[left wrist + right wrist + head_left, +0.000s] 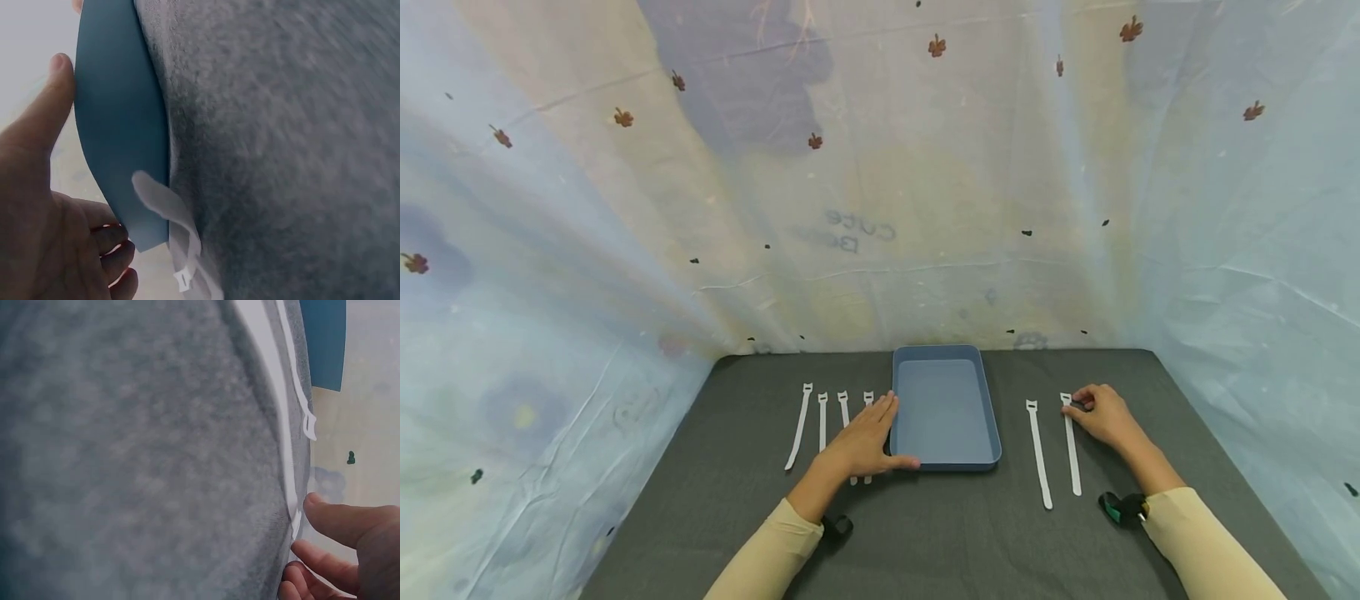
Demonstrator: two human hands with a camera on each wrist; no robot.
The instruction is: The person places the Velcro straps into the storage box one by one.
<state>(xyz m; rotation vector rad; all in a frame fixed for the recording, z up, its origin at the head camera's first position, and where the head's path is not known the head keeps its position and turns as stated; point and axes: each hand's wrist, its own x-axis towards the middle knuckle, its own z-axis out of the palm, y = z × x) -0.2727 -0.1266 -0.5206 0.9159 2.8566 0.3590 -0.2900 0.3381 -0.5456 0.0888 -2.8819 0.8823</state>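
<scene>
A blue-grey rectangular tray [946, 467] lies on the dark cloth. My left hand [861, 442] rests at its left side, fingers straight along the wall and thumb at the near left corner. In the left wrist view the thumb [53, 100] overlaps the tray wall [119, 112]. My right hand [1105, 415] is at the slotted head of the rightmost white cable strap [1072, 458]. Its thumb [337, 519] and forefinger stand apart beside that head in the right wrist view. A second white strap [1039, 454] lies between this one and the tray.
Several more white straps [799, 425] lie left of the tray, some partly hidden under my left hand and forearm. The dark cloth [970, 533] covers the table. A printed, translucent sheet [880, 308] hangs behind it and along both sides.
</scene>
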